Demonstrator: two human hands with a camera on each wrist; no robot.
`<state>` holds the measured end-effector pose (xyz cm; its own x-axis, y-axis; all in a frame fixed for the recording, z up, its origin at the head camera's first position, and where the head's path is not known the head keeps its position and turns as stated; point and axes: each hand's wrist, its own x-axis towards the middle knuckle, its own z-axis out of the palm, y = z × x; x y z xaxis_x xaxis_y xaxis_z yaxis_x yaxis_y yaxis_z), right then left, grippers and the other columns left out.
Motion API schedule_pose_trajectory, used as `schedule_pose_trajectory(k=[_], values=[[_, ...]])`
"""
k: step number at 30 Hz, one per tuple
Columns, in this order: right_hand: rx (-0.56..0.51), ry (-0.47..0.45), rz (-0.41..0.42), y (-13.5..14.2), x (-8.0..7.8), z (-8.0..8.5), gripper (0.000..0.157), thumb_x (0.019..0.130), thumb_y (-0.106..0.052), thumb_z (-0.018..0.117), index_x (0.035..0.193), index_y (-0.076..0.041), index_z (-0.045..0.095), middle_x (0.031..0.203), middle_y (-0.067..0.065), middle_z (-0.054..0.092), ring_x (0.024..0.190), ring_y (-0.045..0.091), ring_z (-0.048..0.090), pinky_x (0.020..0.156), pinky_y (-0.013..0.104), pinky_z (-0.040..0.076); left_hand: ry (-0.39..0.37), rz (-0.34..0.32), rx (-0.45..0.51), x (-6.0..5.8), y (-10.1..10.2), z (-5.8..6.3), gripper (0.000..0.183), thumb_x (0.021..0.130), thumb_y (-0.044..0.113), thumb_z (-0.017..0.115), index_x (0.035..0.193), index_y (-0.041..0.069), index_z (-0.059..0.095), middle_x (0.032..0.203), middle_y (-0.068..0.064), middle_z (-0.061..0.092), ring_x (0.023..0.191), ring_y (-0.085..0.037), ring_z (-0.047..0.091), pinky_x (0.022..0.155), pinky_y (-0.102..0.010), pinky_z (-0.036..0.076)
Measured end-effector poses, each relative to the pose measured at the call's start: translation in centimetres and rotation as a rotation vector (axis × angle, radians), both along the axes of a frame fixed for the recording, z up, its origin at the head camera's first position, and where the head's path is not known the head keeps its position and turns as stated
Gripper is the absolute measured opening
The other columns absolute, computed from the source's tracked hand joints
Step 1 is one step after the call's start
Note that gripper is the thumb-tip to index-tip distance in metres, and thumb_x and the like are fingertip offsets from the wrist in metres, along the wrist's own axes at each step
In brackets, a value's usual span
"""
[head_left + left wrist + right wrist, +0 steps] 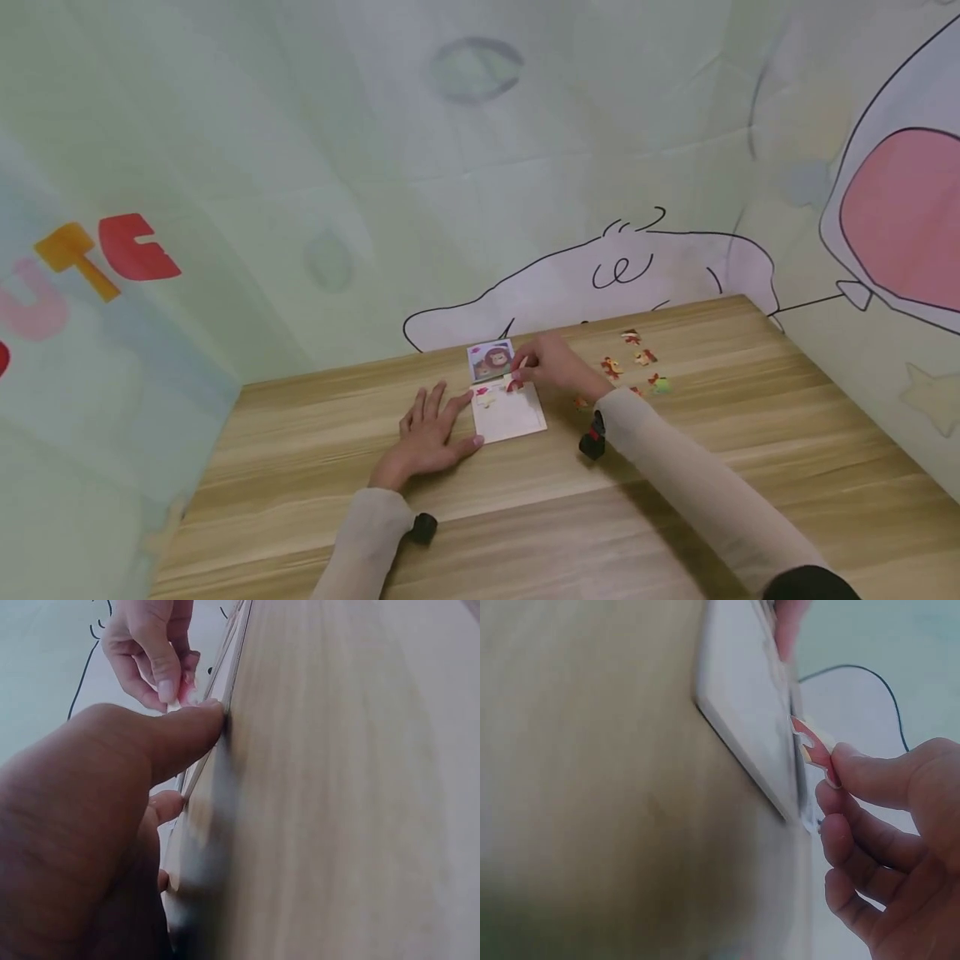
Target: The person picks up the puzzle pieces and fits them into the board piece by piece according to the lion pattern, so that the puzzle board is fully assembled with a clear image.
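A white puzzle board (pixel 513 418) lies on the wooden table, with a couple of pieces at its upper left. Beyond it is a picture card (pixel 491 361) showing a lion. My left hand (pixel 429 433) rests spread at the board's left side, its thumb and a fingertip touching the edge. Over the board's upper part, my right hand (pixel 557 365) pinches a red and cream puzzle piece (pixel 819 752) between thumb and index finger. In the right wrist view the piece is tilted, close to the board's far edge; whether it touches the board I cannot tell.
Several loose puzzle pieces (pixel 611 367) lie scattered to the right of the board, some partly behind my right wrist. The wooden table (pixel 315 467) ends at the back against a printed cloth (pixel 360 208) with cartoon drawings.
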<state>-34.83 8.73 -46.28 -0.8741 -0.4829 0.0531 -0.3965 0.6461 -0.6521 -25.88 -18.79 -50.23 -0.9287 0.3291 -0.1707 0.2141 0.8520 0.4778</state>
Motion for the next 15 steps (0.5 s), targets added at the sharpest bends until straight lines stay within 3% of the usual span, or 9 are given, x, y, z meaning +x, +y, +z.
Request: schedule_pose_trajectory(k=[8,15], values=[[0.022,0.055,0.022,-1.7,0.2,-1.2,0.006,0.099,-0.014,0.078,0.097,-0.014,0.083,0.091,0.002,0.076,0.076,0.011,0.055,0.068,0.024,0.042,-0.004,-0.009,0.005,-0.2,0.0,-0.1,0.084,0.101,0.062,0.061,0.171,0.028,0.029,0.183,-0.018,-0.005,0.166,-0.052,-0.014,0.125,-0.082,0.004],[0.158,0.164,0.007,-2.7,0.5,-1.2,0.006,0.098,-0.019,0.079,0.096,-0.017,0.084,0.094,0.000,0.079,0.081,0.013,0.060,0.075,0.028,0.048,-0.008,-0.016,0.009,0.0,0.1,0.1,0.085,0.101,0.060,0.061,0.171,0.026,0.028,0.182,-0.019,-0.005,0.166,-0.053,-0.014,0.126,-0.081,0.003]])
